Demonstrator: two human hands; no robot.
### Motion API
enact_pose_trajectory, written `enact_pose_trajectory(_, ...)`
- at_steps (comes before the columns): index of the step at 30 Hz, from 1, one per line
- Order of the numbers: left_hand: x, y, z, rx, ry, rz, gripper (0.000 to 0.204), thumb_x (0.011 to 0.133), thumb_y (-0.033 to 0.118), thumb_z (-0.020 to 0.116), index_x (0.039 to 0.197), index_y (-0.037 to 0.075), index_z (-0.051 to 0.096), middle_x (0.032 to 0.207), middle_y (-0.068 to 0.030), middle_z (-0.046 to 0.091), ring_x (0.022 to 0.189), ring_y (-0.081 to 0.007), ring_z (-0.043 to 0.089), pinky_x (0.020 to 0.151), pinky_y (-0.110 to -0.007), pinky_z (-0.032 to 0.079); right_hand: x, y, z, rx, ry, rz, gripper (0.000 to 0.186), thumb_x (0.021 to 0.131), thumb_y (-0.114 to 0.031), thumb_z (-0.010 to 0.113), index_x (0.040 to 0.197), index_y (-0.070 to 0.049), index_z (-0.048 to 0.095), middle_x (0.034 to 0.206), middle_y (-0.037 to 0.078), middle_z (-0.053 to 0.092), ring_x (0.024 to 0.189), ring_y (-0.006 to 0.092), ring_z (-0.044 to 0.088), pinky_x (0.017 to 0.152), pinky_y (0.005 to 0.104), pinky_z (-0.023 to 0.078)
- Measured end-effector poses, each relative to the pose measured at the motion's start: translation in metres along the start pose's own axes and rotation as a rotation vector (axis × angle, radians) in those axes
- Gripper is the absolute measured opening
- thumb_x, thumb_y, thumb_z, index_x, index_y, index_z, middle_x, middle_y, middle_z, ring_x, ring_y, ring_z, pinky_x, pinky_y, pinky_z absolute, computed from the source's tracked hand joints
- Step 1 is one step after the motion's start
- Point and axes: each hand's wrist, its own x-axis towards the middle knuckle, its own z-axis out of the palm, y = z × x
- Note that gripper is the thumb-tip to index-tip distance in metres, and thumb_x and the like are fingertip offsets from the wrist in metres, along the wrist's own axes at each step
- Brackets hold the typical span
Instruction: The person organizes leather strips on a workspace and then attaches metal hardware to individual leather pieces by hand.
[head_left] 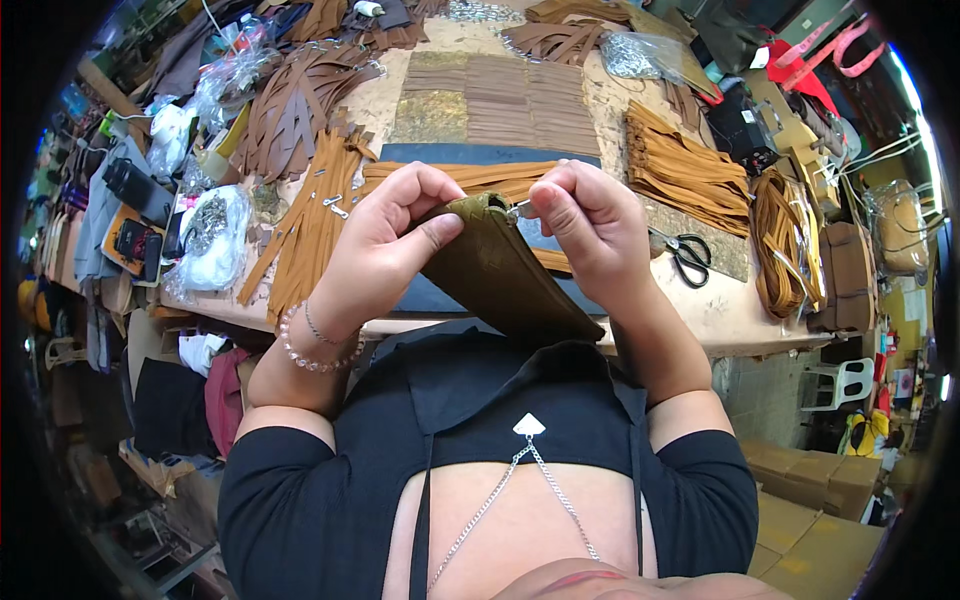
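Clear plastic bag of silvery metal parts (228, 275): is lying on the pale worktable (725, 310).
Long tan leather-like strips (318, 200): are spreading beside the bag.
Left hand (390, 240): is clamping the upper edge of a flat olive-green leather-like pouch (505, 280).
Pouch: is slanting down rightward between both hands.
Right hand (590, 222): is pinching a small silvery metal piece (519, 208) at the pouch's open end, thumb and finger together.
Black-handled scissors (690, 262): are lying near the right wrist.
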Motion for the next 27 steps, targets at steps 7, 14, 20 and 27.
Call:
enact_pose_trajectory(7,0.0018,-0.0027,0.0004,-0.044,-0.027,-0.031,0.016,0.095,-0.003,0.057,0.11,0.003,0.054,0.103,-0.0002,0.059,0.098,-0.0059,0.056,0.089,-0.023,0.046,-0.0027,-0.0017,0.0033,0.314,-0.047,0.277,0.025,0.101,-0.023,0.06,0.089,-0.001,0.066,0.077,-0.001,0.061,0.068,0.003,0.05,0.061,0.0198,0.04)
enact_pose_trajectory(14,-0.0009,-0.0036,0.0008,0.008,-0.018,-0.005,0.016,0.097,0.002,0.057,0.112,0.004,0.052,0.103,-0.0007,0.06,0.098,-0.0065,0.056,0.086,-0.021,0.044,-0.0028,0.0024,0.0076,0.672,-0.084,0.448,0.024,0.099,-0.024,0.062,0.091,-0.003,0.066,0.077,-0.001,0.062,0.067,0.0043,0.05,0.06,0.0198,0.04)
enact_pose_trajectory(20,0.0001,-0.001,0.0022,-0.017,-0.018,-0.05,0.017,0.094,-0.004,0.057,0.11,0.003,0.054,0.103,-0.0002,0.059,0.098,-0.006,0.056,0.088,-0.023,0.046,-0.0039,-0.0049,0.0067,0.715,-0.035,0.542,0.016,0.096,-0.02,0.065,0.087,-0.006,0.064,0.076,0.001,0.062,0.063,0.0059,0.051,0.059,0.0194,0.04)
enact_pose_trajectory(27,0.0003,-0.004,-0.0001,-0.027,-0.027,-0.044,0.017,0.094,-0.003,0.057,0.109,0.002,0.054,0.103,-0.0003,0.059,0.097,-0.0061,0.055,0.089,-0.022,0.045,-0.0059,-0.0053,0.0097,0.679,-0.036,0.457,0.019,0.096,-0.02,0.066,0.085,-0.005,0.065,0.073,-0.001,0.06,0.063,0.0032,0.05,0.06,0.0184,0.041)
